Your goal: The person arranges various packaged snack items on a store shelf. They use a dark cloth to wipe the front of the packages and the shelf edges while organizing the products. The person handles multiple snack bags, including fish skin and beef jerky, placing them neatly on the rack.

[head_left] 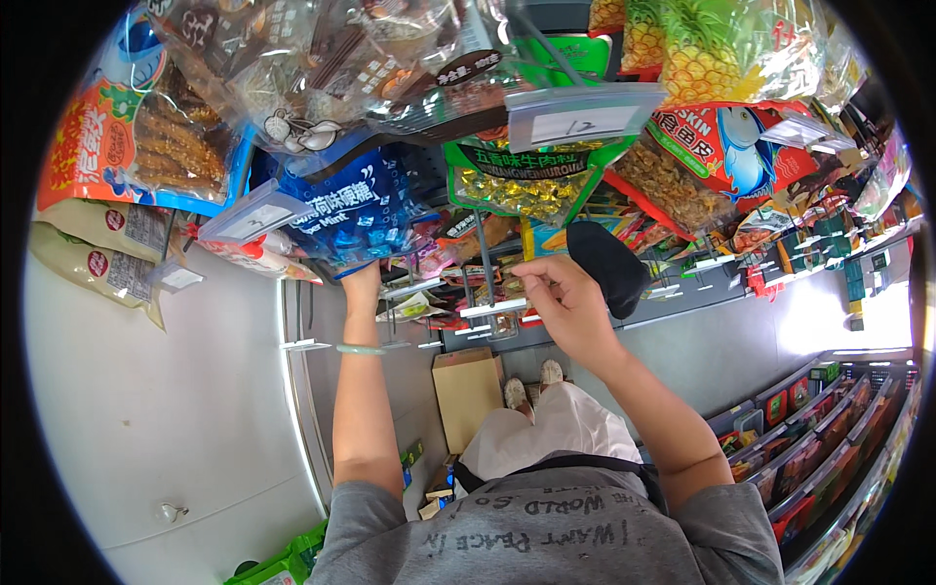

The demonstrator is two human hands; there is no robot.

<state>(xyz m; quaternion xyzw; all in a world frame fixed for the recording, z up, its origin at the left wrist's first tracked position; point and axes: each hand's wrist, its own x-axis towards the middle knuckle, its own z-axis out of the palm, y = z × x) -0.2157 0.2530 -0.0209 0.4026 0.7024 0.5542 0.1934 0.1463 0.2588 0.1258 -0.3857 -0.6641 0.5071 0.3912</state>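
My left hand (363, 284) reaches up behind a blue bag of mint candy (351, 205), and the bag hides its fingers. A pale green bangle (360, 349) circles that wrist. My right hand (567, 296) is raised beside a metal peg hook (484, 252), with thumb and index finger close together and the other fingers curled. I cannot tell whether anything is pinched there. A black, rounded, soft-looking item (608, 269) overlaps the back of this hand; whether it is held is unclear. Above hangs a green-edged bag of gold-wrapped pieces (523, 183).
Snack bags hang close overhead, including a red fish-skin bag (702, 164) and an orange-blue bag (146, 146). Peg hooks with price tag holders (585, 121) jut towards me. A cardboard box (468, 395) stands by my feet. Tiered product shelves (812, 453) rise at the right.
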